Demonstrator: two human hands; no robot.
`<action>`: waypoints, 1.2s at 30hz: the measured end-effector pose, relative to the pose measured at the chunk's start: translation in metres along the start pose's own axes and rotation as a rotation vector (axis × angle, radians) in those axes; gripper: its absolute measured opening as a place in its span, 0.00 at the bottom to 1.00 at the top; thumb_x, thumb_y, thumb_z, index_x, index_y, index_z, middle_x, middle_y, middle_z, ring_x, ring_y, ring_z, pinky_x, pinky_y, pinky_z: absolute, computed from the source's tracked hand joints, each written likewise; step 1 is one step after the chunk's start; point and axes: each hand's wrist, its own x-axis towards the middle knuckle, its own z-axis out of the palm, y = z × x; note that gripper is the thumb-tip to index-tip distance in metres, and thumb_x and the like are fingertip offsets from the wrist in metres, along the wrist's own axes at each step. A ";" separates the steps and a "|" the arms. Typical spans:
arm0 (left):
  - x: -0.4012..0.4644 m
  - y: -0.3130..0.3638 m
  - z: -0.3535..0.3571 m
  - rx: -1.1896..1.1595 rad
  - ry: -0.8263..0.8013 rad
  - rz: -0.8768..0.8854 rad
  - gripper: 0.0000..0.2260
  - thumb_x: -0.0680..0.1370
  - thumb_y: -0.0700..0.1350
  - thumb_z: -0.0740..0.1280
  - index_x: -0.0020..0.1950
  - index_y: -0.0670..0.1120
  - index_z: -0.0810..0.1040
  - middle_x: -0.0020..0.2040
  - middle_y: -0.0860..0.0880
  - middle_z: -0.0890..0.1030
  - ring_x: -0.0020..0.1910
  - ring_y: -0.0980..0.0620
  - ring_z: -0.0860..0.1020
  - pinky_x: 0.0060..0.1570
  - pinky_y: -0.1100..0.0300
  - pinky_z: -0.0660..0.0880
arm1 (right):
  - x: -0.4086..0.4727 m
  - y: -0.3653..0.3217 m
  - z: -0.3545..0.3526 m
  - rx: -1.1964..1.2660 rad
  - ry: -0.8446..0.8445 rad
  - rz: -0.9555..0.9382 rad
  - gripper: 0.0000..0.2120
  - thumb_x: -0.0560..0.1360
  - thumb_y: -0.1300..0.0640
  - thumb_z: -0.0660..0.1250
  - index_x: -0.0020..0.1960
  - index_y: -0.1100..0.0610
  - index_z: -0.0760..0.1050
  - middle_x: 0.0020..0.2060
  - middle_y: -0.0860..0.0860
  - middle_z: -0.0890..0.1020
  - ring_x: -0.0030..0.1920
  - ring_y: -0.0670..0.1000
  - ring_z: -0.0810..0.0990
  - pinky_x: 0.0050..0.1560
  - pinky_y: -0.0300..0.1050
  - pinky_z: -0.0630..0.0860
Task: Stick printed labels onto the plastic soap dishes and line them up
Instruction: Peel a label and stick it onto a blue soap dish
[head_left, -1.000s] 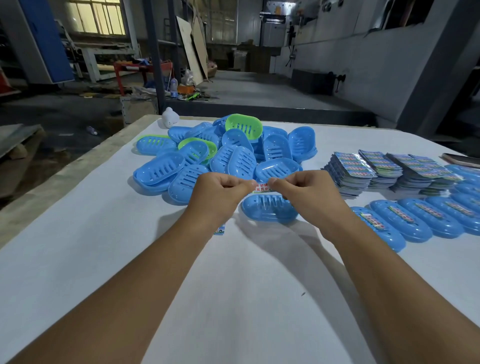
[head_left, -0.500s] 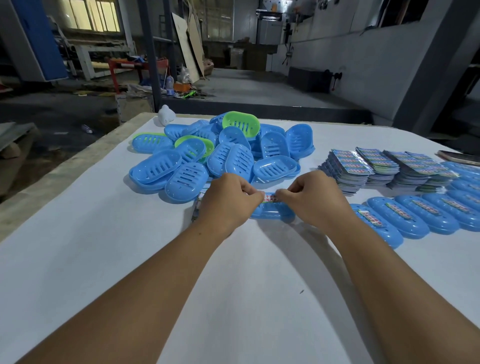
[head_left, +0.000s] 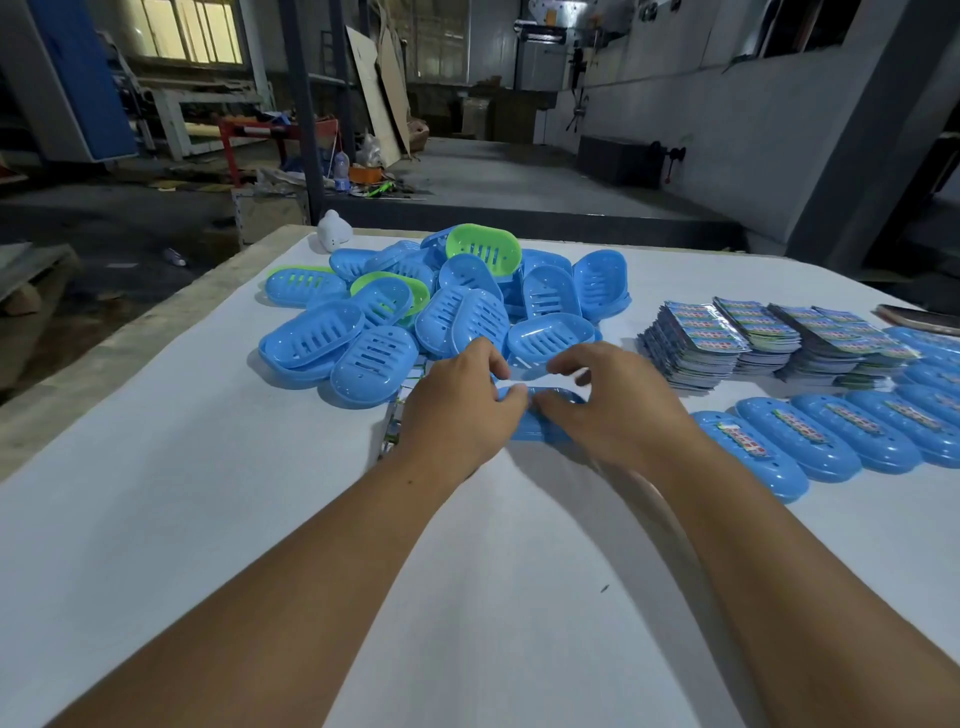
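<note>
A blue soap dish (head_left: 524, 428) lies upside down on the white table (head_left: 260, 519), between my two hands. My left hand (head_left: 457, 410) and my right hand (head_left: 618, 410) both rest on it, and their thumbs meet and press on its top. The fingers arch loosely over its far side. The label is hidden beneath the thumbs. A strip of label sheet (head_left: 390, 431) lies on the table under my left hand. To the right runs a row of labelled blue dishes (head_left: 753, 452).
A pile of blue and green soap dishes (head_left: 441, 312) lies just behind my hands. Stacks of printed label sheets (head_left: 701, 332) sit at the right, with a phone (head_left: 919, 318) beyond them. A small white object (head_left: 334, 231) stands at the table's far edge.
Both hands came down from holding the label stretched above the dish. They let go of its ends and now press on the dish top with fingers spread.
</note>
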 end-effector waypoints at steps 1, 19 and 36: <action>0.000 0.001 -0.001 0.000 0.004 0.003 0.07 0.75 0.54 0.69 0.46 0.53 0.73 0.36 0.53 0.80 0.42 0.48 0.80 0.42 0.53 0.77 | -0.002 -0.004 0.001 0.052 -0.042 -0.070 0.18 0.72 0.43 0.72 0.60 0.49 0.80 0.58 0.43 0.81 0.59 0.48 0.78 0.56 0.41 0.73; 0.000 -0.005 -0.007 -0.013 0.027 -0.033 0.01 0.76 0.47 0.66 0.45 0.52 0.77 0.32 0.57 0.78 0.37 0.53 0.77 0.38 0.57 0.69 | -0.012 0.019 -0.049 -0.363 -0.350 0.265 0.24 0.66 0.37 0.71 0.52 0.54 0.82 0.47 0.52 0.83 0.48 0.54 0.81 0.51 0.50 0.81; 0.009 -0.022 -0.036 0.361 0.249 0.013 0.09 0.76 0.52 0.66 0.54 0.50 0.77 0.52 0.49 0.79 0.54 0.44 0.75 0.53 0.50 0.71 | 0.000 0.035 -0.047 -0.230 -0.165 0.221 0.25 0.70 0.55 0.76 0.66 0.47 0.75 0.55 0.48 0.79 0.54 0.52 0.77 0.52 0.44 0.72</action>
